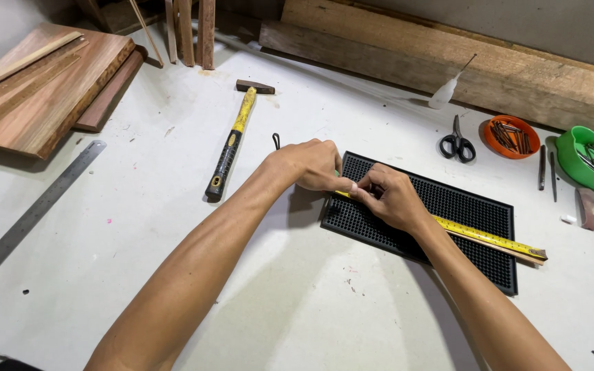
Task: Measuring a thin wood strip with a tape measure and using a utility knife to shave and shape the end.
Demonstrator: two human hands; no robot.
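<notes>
On black studded mat: left hand and right hand both pinch yellow tape measure against thin wood strip. Hammer at 9 o'clock, scissors at 1 o'clock, both well apart.

No packages, signs or screens, only a small yellow label on the hammer's black grip

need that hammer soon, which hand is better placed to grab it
Left. The left hand lies nearer the hammer, on that side; the right hand pinches the tape measure over the black mat.
</notes>
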